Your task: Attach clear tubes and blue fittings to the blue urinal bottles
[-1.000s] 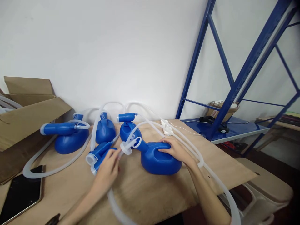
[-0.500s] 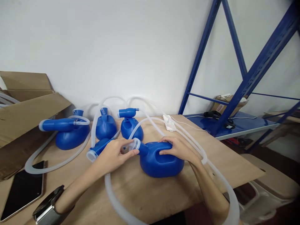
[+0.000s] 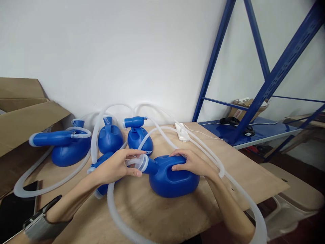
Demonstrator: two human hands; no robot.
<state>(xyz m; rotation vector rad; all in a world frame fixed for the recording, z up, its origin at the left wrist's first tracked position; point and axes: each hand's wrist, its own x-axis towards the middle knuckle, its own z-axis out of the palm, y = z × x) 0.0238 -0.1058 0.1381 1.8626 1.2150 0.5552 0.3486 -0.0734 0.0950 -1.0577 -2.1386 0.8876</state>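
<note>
Since a second ago, the left hand (image 3: pixel 115 166) has carried the translucent white plastic cap (image 3: pixel 141 164) to the mouth of the rounded blue plastic jug (image 3: pixel 172 184), so the two now appear to meet. That hand's thumb is below the cap, fingers above; whether its grip presses I cannot tell. The right hand (image 3: pixel 194 162), reaching in from the right, has its grip closed around the jug's handle on the tan wooden worktop (image 3: pixel 162 217). Farther back, glossy blue plastic bottles (image 3: pixel 111 138) stand near the white wall (image 3: pixel 122 57).
</note>
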